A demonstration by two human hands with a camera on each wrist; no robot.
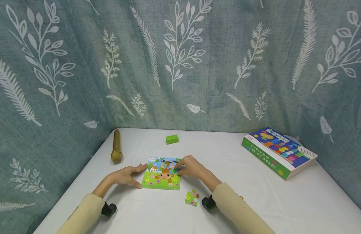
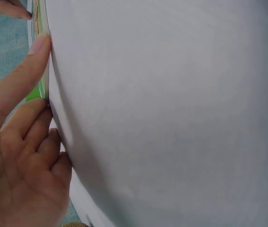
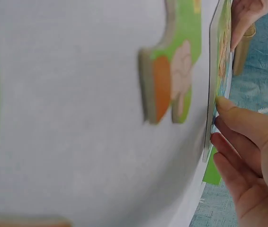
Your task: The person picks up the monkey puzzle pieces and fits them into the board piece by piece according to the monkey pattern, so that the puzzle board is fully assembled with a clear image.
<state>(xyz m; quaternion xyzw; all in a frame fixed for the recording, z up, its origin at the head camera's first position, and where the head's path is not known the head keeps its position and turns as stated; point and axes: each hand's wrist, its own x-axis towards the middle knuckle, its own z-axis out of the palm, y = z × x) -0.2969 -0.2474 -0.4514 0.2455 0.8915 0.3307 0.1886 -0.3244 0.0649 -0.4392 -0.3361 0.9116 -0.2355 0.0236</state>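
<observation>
White cloth covers the tabletop (image 1: 256, 182), with a teal leaf-patterned curtain (image 1: 180, 65) hung behind and to both sides. Farthest left lies a golden cylinder (image 1: 116, 150), near the left edge. Next comes the left hand (image 1: 126, 175): its fingers are straight and relaxed, the thumb and fingertips touching the left edge of the monkey puzzle board (image 1: 162, 174), gripping nothing. The left wrist view shows the same, with fingers (image 2: 27, 71) laid flat against the board's thin green edge (image 2: 40, 56).

That board lies flat near the middle of the tabletop, toward the front. Behind it, well apart, sits a small green block (image 1: 172, 139). The right hand (image 1: 192, 167) rests at the board's right edge, fingers curled down onto its upper right part; the right wrist view shows fingertips (image 3: 228, 106) touching the board (image 3: 219, 71), though I cannot tell whether they pinch a piece.

Just in front of the board's right corner, a loose puzzle piece (image 1: 192, 198) lies by itself, touching neither hand. Far right, close to the curtain, rests a colourful bead set box (image 1: 278, 152).
</observation>
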